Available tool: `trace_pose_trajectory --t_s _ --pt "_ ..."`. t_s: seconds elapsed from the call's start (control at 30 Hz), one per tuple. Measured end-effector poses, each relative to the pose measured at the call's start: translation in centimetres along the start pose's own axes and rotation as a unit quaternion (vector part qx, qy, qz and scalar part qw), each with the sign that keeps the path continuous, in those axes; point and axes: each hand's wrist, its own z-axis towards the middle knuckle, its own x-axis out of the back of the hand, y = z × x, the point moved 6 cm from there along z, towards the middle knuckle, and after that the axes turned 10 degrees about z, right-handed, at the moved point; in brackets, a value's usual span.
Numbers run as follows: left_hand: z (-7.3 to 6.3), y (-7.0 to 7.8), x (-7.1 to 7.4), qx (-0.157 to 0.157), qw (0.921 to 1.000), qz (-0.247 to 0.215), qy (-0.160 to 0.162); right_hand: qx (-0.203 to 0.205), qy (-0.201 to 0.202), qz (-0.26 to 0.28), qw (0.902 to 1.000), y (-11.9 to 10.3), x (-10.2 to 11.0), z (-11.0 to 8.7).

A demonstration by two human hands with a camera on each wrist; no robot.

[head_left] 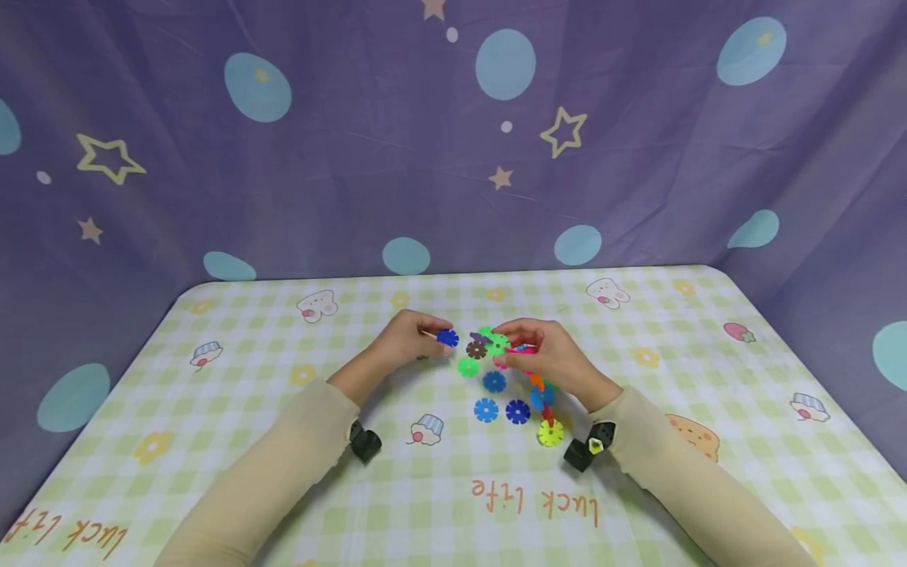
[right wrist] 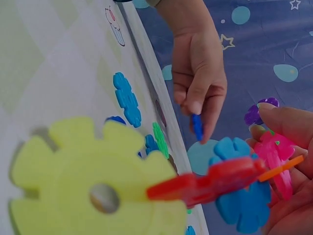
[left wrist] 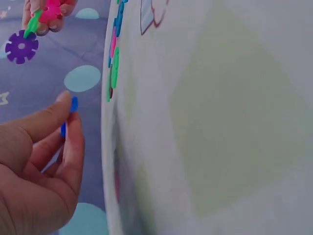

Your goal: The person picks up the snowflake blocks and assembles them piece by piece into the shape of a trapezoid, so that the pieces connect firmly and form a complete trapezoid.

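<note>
My left hand (head_left: 405,340) pinches a dark blue notched plastic disc (head_left: 448,338) between thumb and fingers; the left wrist view shows this blue disc (left wrist: 74,104) edge-on. Just to the right, my right hand (head_left: 556,354) grips a chain of similar discs slotted into one another. A pink disc (right wrist: 274,151) lies in its fingers, with a purple disc (left wrist: 22,47) and a green disc (head_left: 499,344) at the end toward the left hand. From the other end hang orange, blue and red discs (right wrist: 210,182) and a yellow disc (head_left: 550,432). The two hands' pieces are apart.
Loose discs lie on the checked tablecloth (head_left: 340,488) between and below the hands: a brown disc (head_left: 476,350), a green disc (head_left: 468,368), a light blue disc (head_left: 486,410), a dark blue disc (head_left: 518,412) and others. A purple patterned curtain (head_left: 453,189) stands behind the table.
</note>
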Motion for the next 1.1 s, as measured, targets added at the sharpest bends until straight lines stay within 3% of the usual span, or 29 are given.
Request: trace_pose_trajectory --t_s 0.43,0.67,1.1 --pt "-2.4 2.3 1.4 -0.080 0.9946 -0.054 0.039 -0.004 -0.003 -0.017 0.9998 0.2 0.1 0.2" --pt "-3.3 3.2 0.9 -0.099 0.9916 -0.071 0.046 -0.014 -0.001 -0.010 0.9999 0.0 0.1 0.1" --pt "-3.6 4.2 0.6 -0.118 0.9894 -0.060 0.060 -0.006 -0.009 -0.014 0.9998 0.0 0.2 0.0"
